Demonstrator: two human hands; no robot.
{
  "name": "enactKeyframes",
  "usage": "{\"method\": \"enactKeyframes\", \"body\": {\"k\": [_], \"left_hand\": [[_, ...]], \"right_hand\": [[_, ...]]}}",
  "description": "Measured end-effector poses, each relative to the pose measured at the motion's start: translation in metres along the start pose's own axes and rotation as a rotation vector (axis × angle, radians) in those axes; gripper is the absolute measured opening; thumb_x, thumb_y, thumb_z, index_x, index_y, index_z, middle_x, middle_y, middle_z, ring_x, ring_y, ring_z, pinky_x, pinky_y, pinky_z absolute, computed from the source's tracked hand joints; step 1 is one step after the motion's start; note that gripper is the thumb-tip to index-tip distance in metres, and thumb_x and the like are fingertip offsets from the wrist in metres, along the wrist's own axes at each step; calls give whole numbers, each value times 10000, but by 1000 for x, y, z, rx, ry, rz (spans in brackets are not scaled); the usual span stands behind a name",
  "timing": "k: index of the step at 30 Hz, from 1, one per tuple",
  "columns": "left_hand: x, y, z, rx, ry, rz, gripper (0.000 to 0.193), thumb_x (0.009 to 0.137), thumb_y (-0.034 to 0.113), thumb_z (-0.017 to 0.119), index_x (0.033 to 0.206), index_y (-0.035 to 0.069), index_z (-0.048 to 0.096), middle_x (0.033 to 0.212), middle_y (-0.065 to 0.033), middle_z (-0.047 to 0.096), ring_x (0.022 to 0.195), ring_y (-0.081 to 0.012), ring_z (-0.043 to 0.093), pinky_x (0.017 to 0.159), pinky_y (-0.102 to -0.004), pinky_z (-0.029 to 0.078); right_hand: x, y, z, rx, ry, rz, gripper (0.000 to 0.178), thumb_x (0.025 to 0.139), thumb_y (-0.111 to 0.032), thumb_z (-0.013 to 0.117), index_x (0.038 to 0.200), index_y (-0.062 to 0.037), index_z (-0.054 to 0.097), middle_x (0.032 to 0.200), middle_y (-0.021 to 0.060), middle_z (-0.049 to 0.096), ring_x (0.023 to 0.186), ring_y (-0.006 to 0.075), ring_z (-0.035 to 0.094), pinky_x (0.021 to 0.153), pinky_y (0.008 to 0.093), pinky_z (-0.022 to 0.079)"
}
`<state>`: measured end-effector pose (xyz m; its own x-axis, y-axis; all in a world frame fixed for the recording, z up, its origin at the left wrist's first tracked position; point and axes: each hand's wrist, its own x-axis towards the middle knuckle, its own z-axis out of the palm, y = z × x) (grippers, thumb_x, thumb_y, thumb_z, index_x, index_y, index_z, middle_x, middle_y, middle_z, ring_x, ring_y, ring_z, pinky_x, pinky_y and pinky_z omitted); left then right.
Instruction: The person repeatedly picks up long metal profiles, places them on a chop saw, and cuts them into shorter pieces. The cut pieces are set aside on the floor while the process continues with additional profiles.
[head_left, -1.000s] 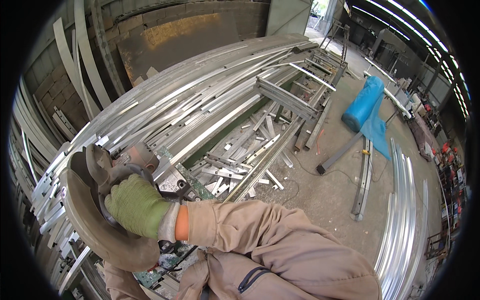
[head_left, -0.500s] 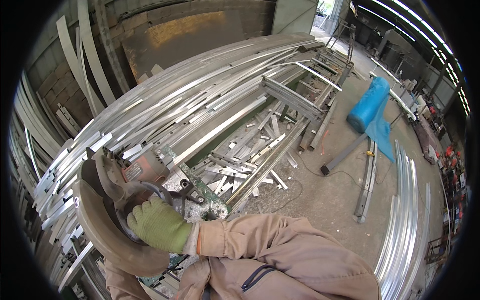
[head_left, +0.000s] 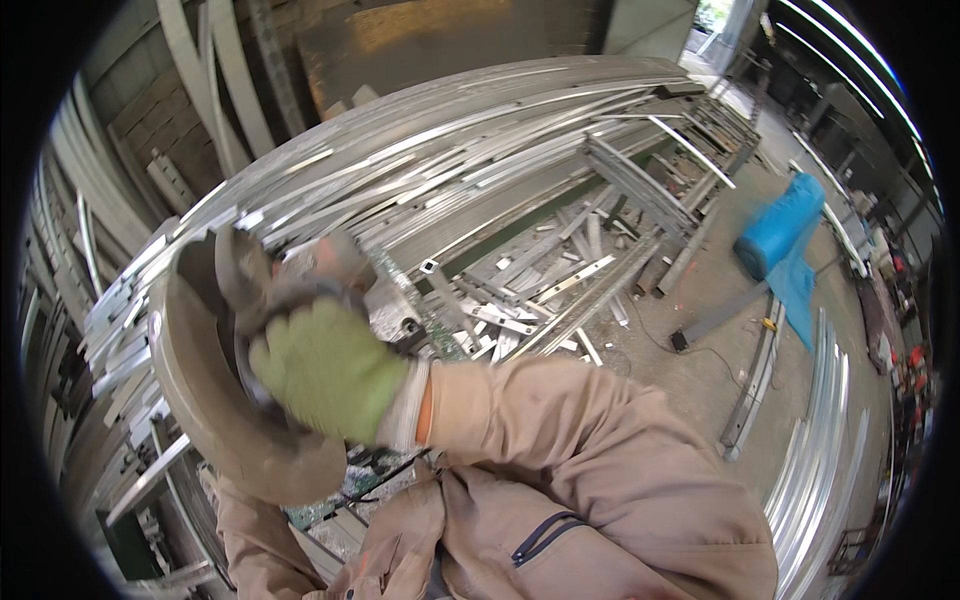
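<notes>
My right hand (head_left: 325, 372), in a green knit glove, is closed round the handle of a cut-off saw. The saw's large curved grey guard (head_left: 200, 395) stands left of the glove. Its red-and-grey motor (head_left: 335, 262) is blurred beyond the hand. My left sleeve (head_left: 265, 545) runs down at the lower left; the left hand itself is hidden, with the guard in front of that area. A bright metal tube (head_left: 428, 266) shows a square end just right of the motor. Under the saw is a green base covered with metal chips (head_left: 400, 290).
Long metal profiles (head_left: 430, 140) lie heaped across the far side. Short offcuts (head_left: 500, 320) fill the space beside a metal frame (head_left: 640, 185). On the floor at right are a blue plastic roll (head_left: 775, 235), a dark bar (head_left: 705, 312) and a bundle of shiny profiles (head_left: 810, 450).
My right hand has lifted with the saw handle, raising the motor and guard from the base. The whole view has shifted, so the background sits farther right.
</notes>
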<state>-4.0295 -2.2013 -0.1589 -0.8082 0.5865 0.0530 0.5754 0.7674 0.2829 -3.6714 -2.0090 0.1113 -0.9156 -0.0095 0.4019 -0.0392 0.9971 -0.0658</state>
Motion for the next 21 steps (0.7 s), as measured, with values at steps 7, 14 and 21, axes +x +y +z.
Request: {"method": "enactKeyframes", "body": {"k": [7,14,21], "left_hand": [[-54,-65,-2,162,-15,-100,491,988,498,862,1354,171,862,1466,-163,825,1207,-448,830,1004,-549,662],[-79,-40,-4,-243,208,-183,728,875,429,1026,1505,132,814,1580,-187,771,1413,-423,755,1164,-482,608],[-92,-41,-13,-231,158,-180,695,988,318,912,1653,222,731,1760,-57,656,1486,-358,724,1234,-445,589]], "right_hand": [[137,49,-88,-61,10,-134,611,983,-389,873,1492,-69,767,1309,174,869,1167,413,852,1026,582,665],[184,125,-35,-254,491,-19,696,1046,-423,855,1633,-101,664,1518,231,754,1361,414,765,1182,527,583],[21,77,169,309,144,477,373,1161,-386,690,1280,-64,835,1105,231,854,998,460,828,930,558,664]]}}
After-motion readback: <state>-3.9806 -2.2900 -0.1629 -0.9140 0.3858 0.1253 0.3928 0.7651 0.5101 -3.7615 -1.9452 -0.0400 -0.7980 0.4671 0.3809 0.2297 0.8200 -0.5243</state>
